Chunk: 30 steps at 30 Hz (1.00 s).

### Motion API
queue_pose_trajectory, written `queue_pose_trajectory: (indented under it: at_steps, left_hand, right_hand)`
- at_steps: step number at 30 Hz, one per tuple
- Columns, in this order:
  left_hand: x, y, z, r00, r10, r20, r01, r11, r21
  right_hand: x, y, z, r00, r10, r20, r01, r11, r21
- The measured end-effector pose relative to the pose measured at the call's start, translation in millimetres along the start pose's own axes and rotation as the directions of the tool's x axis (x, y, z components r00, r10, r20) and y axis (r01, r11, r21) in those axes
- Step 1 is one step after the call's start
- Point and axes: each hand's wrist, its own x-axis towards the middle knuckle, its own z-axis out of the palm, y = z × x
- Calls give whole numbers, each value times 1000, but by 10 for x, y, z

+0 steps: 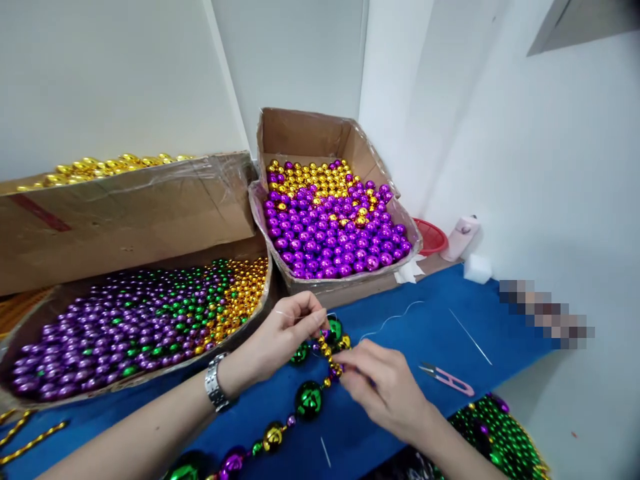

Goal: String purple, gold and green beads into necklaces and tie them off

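Left grip: narrow, thumb pressed to fingers, pinching the bead strand at the upper end of its small gold beads; hard to tell whether on bead or thread.
Right grip: narrow too, fingertips gathered on the same strand, just below the left pinch.
Bead strand: between both grips, then down and leftward below them in green, gold and purple balls, along the blue-covered table.
Watch: around the wrist behind the left grip.
White thread: in a loose wave beyond the right grip.
Pink snips: flat on the table, right of the right grip, blades toward it.
Purple-and-gold bead box: beyond both grips, tilted toward them.
Purple, green and gold bead box: left of the left grip, near it.
Long carton: farther beyond the left grip, heaped with gold beads.
Red basket: well beyond the right grip, near a white block.
Green beads: massed below and right of the right grip.
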Motion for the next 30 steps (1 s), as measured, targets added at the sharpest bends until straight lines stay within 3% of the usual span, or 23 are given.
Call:
queue_pose_trajectory:
  at_steps: [3, 5, 10, 15, 19, 24, 30]
  left_hand:
    - [-67, -39, 65, 999, 38, 23, -40, 996, 76]
    - [-111, -77, 116, 997, 66, 33, -70, 988, 137]
    - [-219, -187, 185, 996, 83, 37, -89, 969, 232]
    - [-314, -311, 175, 993, 65, -94, -64, 998, 11]
    - [-372, -453, 134, 990, 3, -139, -26, 987, -161]
    - [-400, -652, 80, 989, -78, -128, 26, 930, -366]
    - [-352, -674, 57, 967, -231, -111, 156, 875, -459]
  right_hand:
    - [52, -33, 45, 972, 229, -55, -213, 953, 218]
    - [123, -28, 120, 937, 340, -77, -289, 881, 375]
    - [229, -47, 298, 899, 433, -69, -262, 656, 708]
    - [273, -45, 336, 844, 536, -11, -254, 417, 873]
    - [297, 19, 357, 837, 544, 62, -276, 321, 906]
    - [230, 117, 480, 842, 529, 105, -319, 331, 888]
    - [206, 171, 486, 884, 445, 140, -375, 499, 781]
